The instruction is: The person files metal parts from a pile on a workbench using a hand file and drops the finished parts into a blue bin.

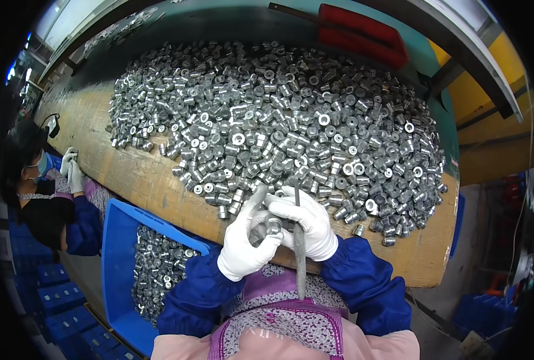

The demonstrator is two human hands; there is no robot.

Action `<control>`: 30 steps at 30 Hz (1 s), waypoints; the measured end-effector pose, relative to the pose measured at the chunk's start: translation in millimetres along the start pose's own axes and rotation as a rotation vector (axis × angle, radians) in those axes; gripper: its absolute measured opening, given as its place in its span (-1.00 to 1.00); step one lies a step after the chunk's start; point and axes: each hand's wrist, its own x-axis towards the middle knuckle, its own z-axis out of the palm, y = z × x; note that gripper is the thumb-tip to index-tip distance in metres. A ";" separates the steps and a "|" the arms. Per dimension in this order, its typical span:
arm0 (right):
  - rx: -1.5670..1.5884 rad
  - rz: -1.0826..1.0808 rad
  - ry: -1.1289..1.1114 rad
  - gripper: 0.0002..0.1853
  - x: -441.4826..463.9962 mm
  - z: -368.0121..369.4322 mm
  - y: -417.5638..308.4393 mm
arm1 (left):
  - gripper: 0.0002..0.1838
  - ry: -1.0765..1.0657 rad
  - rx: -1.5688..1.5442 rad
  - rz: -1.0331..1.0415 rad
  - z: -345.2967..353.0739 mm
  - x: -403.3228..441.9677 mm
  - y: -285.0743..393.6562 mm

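My left hand (247, 240), in a white glove with grey fingertips, is closed on a small silver metal fitting (273, 225) in front of my chest. Beside it, my right hand (307, 223), also gloved in white, grips a long grey rod-like tool (300, 258) that stands roughly upright in the picture. Its fingertips come close to the fitting; whether they touch it is hard to tell. Just beyond both hands spreads a large pile of similar metal fittings (267, 132) on the brown table surface (153, 186).
A blue bin (117, 288) holding many fittings (159, 264) stands at the left, below the table edge. A red tray (363, 36) lies behind the pile. At the far left sits another person (45, 204) with gloved hands at the table. Stacked blue crates (63, 300) are at lower left.
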 end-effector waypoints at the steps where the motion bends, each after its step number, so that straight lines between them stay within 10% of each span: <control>1: -0.003 -0.005 0.001 -0.50 -1.4 0.7 1.0 | -0.18 -0.001 0.001 0.000 0.4 0.2 2.9; 9: 0.013 0.088 -0.055 -0.52 -4.6 -1.5 -2.6 | -0.21 0.000 -0.268 -0.355 -2.8 2.6 21.9; 30: 0.003 0.132 -0.074 -0.54 -1.8 2.1 -1.5 | -0.36 0.049 -0.495 -0.498 -12.7 17.7 23.4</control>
